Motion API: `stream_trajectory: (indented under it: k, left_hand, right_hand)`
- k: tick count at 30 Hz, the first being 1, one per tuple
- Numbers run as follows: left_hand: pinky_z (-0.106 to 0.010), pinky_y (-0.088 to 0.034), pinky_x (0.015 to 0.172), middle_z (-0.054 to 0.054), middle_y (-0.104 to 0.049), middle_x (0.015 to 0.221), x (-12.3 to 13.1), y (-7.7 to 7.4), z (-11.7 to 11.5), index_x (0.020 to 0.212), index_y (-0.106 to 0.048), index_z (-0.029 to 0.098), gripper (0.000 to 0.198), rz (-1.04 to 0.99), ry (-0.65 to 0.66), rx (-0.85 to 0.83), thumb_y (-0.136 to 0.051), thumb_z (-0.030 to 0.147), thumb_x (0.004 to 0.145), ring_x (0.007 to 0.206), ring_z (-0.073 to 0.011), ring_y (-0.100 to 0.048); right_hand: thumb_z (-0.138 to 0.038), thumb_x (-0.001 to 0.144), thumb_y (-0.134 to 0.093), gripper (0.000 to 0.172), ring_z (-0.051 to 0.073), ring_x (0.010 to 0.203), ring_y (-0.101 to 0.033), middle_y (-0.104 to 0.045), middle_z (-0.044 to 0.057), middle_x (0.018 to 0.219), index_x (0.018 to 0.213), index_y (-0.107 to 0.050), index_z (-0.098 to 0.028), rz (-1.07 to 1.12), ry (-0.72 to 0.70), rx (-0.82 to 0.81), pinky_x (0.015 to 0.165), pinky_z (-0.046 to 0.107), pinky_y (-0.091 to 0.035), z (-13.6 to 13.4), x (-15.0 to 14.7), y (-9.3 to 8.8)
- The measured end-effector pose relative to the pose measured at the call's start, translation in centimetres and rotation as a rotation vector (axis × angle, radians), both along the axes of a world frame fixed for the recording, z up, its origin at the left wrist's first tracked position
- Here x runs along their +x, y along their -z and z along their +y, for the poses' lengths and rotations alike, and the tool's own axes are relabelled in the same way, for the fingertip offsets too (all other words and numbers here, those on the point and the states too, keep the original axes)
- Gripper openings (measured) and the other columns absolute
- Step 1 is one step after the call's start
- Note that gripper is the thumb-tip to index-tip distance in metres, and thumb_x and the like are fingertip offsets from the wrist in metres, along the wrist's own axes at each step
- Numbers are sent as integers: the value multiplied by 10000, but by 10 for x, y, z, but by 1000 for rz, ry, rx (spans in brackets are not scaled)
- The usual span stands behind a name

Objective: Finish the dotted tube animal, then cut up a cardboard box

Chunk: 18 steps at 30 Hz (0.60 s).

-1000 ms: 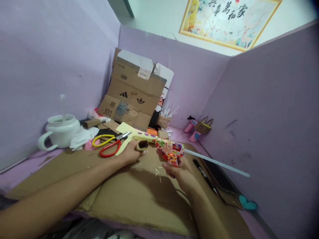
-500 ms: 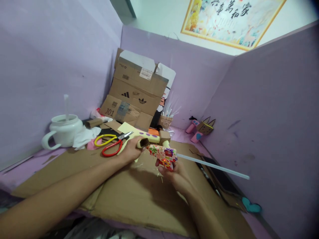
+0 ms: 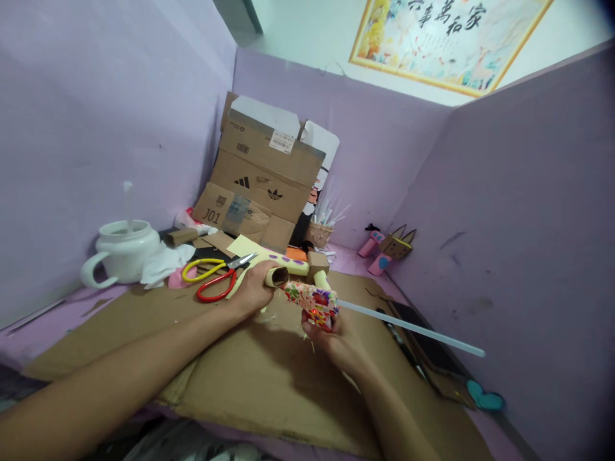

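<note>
My left hand (image 3: 255, 289) is closed round a short cardboard tube (image 3: 277, 276), its open end facing right. In my right hand (image 3: 335, 333) is a flower-patterned glue gun (image 3: 312, 299) with a small red light lit. The gun's nozzle is at the rim of the tube; whether it touches cannot be made out. A long translucent glue stick (image 3: 413, 327) sticks out of the gun's back end to the right. Just behind the hands lie a pale yellow tube with purple spots (image 3: 288, 263) and a small cardboard box (image 3: 318, 263).
Scissors (image 3: 216, 279) with one red and one yellow handle lie left of my left hand. A white pot (image 3: 127, 251) stands at the far left. Behind are a flattened carton (image 3: 269, 173) and a cup of glue sticks (image 3: 319, 234). A cardboard sheet (image 3: 269, 397) covers the table.
The glue gun has tilted slightly, its nozzle nearer the tube's lower rim and the stick's far end a little lower. The left hand and tube have barely shifted.
</note>
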State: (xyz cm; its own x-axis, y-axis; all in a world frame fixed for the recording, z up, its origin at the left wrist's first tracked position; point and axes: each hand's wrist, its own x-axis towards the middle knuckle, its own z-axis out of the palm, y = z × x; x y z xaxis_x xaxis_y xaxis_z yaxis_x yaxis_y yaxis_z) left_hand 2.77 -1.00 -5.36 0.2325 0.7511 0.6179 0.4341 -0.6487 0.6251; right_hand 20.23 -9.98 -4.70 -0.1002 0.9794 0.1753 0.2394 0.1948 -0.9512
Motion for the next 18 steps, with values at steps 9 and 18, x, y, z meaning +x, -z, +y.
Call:
stream_trajectory:
  k: [9, 18]
  left_hand:
    - [-234, -426, 645, 15, -606, 741, 0, 2, 2, 774, -569, 181, 165, -13, 0, 16, -468, 83, 687, 715, -145, -560]
    - [-270, -437, 687, -11, -609, 780, -1, 1, 3, 804, -569, 175, 233, 3, -24, 55, -459, 52, 640, 764, -170, -560]
  right_hand:
    - [-311, 656, -630, 294, 168, 681, -527, -623, 52, 830, 909, -590, -165, 9, -8, 39, 609, 279, -425, -1, 1, -2]
    - [-287, 649, -610, 205, 95, 519, -406, -515, -17, 653, 810, -575, -166, -15, 11, -14, 464, 213, -322, -1, 2, 3]
